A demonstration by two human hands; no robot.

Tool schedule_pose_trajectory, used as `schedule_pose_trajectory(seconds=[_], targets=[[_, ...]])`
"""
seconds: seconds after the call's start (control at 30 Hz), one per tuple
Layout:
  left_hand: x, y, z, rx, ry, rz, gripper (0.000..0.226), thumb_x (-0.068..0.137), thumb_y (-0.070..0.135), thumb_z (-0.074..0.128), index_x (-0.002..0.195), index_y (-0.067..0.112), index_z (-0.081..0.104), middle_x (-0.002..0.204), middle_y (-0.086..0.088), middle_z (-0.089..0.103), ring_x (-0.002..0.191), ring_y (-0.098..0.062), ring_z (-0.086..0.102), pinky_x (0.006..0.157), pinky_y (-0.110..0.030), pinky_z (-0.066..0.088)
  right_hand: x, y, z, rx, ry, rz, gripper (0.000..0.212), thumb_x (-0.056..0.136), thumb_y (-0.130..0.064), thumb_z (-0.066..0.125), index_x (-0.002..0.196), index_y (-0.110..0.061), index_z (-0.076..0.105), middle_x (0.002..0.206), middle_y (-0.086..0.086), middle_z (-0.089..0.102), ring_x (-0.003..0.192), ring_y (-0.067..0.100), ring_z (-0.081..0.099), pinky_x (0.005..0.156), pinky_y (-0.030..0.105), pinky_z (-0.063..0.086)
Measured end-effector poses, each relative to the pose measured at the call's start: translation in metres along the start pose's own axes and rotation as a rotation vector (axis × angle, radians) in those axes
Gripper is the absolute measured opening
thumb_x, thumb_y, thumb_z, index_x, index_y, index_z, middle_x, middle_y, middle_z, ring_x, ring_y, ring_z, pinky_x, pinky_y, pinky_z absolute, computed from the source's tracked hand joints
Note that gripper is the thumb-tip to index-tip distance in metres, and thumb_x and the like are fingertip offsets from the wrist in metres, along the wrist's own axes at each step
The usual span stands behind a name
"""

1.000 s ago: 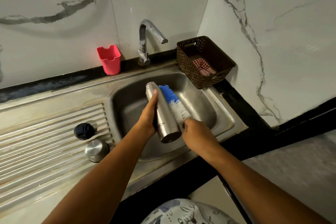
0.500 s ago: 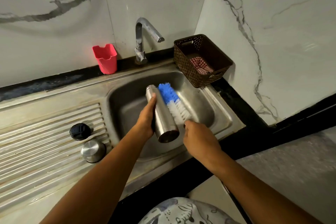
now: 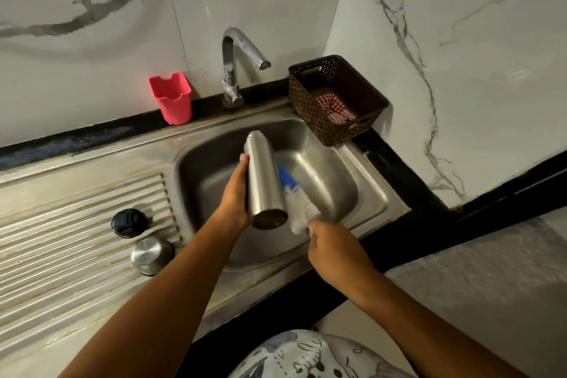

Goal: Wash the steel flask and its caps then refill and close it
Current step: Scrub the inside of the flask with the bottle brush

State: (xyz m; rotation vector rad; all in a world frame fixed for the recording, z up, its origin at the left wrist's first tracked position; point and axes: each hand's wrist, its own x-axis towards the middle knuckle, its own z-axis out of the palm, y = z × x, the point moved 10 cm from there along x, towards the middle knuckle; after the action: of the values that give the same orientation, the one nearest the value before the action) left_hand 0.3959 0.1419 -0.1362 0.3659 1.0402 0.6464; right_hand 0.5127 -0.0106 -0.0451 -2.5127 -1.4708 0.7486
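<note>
Over the sink basin my left hand grips the steel flask, which lies tilted with its base toward me and its open neck pointing away. My right hand holds the handle of a blue and white bottle brush, whose bristles press against the flask's right side. On the ribbed drainboard to the left sit the black inner cap and the steel outer cap, apart from both hands.
A chrome tap stands behind the basin, no water running. A pink plastic cup stands to its left. A brown woven basket with a checked cloth sits at the basin's right back corner. Marble walls close in behind and to the right.
The brush has slid down along the flask's side toward its base, and less of the blue bristles shows. The flask stays in my left hand over the sink.
</note>
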Motion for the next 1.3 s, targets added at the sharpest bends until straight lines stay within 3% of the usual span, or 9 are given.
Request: schedule_pose_trajectory(seconds=[0.2, 0.33, 0.47, 0.6, 0.8, 0.97, 1.1, 1.2, 1.3], targets=[[0.006, 0.002, -0.004, -0.019, 0.032, 0.022, 0.060, 0.098, 0.069, 0.051, 0.125, 0.018, 0.068, 0.108, -0.013, 0.078, 0.097, -0.030, 0.074, 0.079, -0.046, 0.061, 0.006, 0.005, -0.018, 0.038, 0.123, 0.005, 0.025, 0.105, -0.020, 0.044, 0.117, -0.014, 0.064, 0.111, 0.011, 0.071, 0.106, 0.031, 0.066, 0.087, 0.039, 0.053], [-0.004, -0.010, 0.017, 0.028, -0.076, 0.008, 0.065, 0.089, 0.071, 0.063, 0.127, 0.017, 0.067, 0.115, -0.015, 0.078, 0.104, -0.032, 0.075, 0.088, -0.049, 0.061, 0.012, -0.006, -0.025, 0.015, 0.153, -0.007, 0.024, 0.105, -0.018, 0.043, 0.117, -0.012, 0.063, 0.110, 0.012, 0.071, 0.105, 0.032, 0.067, 0.082, 0.037, 0.051], [0.008, 0.005, -0.008, -0.047, 0.057, 0.042, 0.064, 0.093, 0.068, 0.062, 0.133, 0.018, 0.063, 0.120, -0.015, 0.075, 0.106, -0.034, 0.074, 0.083, -0.051, 0.062, -0.014, -0.001, -0.023, -0.017, 0.152, -0.050, 0.031, 0.107, -0.024, 0.042, 0.132, -0.018, 0.060, 0.116, 0.007, 0.071, 0.109, 0.024, 0.067, 0.086, 0.033, 0.051], [0.019, 0.000, -0.032, -0.060, 0.146, -0.022, 0.068, 0.094, 0.072, 0.055, 0.135, 0.019, 0.064, 0.123, -0.018, 0.074, 0.108, -0.038, 0.073, 0.085, -0.053, 0.061, -0.024, 0.010, -0.042, 0.057, 0.238, -0.054, 0.029, 0.108, -0.025, 0.044, 0.127, -0.018, 0.065, 0.107, 0.003, 0.072, 0.101, 0.018, 0.068, 0.074, 0.022, 0.043], [-0.006, -0.020, 0.028, 0.176, -0.114, -0.019, 0.065, 0.102, 0.069, 0.040, 0.126, 0.015, 0.068, 0.097, -0.014, 0.079, 0.076, -0.027, 0.076, 0.062, -0.037, 0.063, 0.011, -0.013, -0.030, -0.014, 0.152, -0.021, 0.028, 0.106, -0.025, 0.043, 0.130, -0.019, 0.059, 0.117, 0.008, 0.070, 0.110, 0.029, 0.067, 0.087, 0.038, 0.054], [-0.007, -0.027, 0.024, 0.236, -0.153, -0.048, 0.073, 0.095, 0.074, 0.050, 0.130, 0.011, 0.064, 0.103, -0.022, 0.076, 0.086, -0.033, 0.073, 0.080, -0.046, 0.061, 0.044, -0.003, -0.053, 0.050, 0.121, 0.076, 0.029, 0.105, -0.019, 0.045, 0.128, -0.014, 0.062, 0.124, 0.009, 0.068, 0.113, 0.028, 0.064, 0.088, 0.035, 0.052], [0.001, -0.015, 0.002, 0.173, -0.102, -0.037, 0.068, 0.095, 0.073, 0.052, 0.127, 0.014, 0.064, 0.093, -0.019, 0.076, 0.079, -0.035, 0.073, 0.078, -0.050, 0.061, 0.019, -0.009, -0.059, -0.004, 0.124, -0.011, 0.028, 0.106, -0.022, 0.042, 0.124, -0.018, 0.063, 0.112, 0.008, 0.070, 0.104, 0.029, 0.066, 0.081, 0.035, 0.051], [-0.001, -0.009, 0.008, 0.268, -0.123, 0.044, 0.061, 0.098, 0.070, 0.050, 0.130, 0.020, 0.065, 0.110, -0.020, 0.077, 0.091, -0.037, 0.073, 0.088, -0.057, 0.060, 0.003, -0.019, -0.036, -0.174, 0.072, -0.051, 0.028, 0.105, -0.023, 0.044, 0.129, -0.018, 0.057, 0.112, 0.009, 0.069, 0.102, 0.031, 0.067, 0.077, 0.038, 0.050], [-0.002, -0.006, 0.015, 0.565, -0.099, 0.217, 0.054, 0.104, 0.061, 0.046, 0.149, 0.030, 0.050, 0.132, -0.013, 0.068, 0.106, -0.029, 0.072, 0.095, -0.050, 0.060, 0.022, -0.019, -0.033, -0.225, 0.056, 0.039, 0.033, 0.103, -0.019, 0.047, 0.134, -0.018, 0.054, 0.122, 0.011, 0.067, 0.111, 0.033, 0.065, 0.082, 0.040, 0.051]])
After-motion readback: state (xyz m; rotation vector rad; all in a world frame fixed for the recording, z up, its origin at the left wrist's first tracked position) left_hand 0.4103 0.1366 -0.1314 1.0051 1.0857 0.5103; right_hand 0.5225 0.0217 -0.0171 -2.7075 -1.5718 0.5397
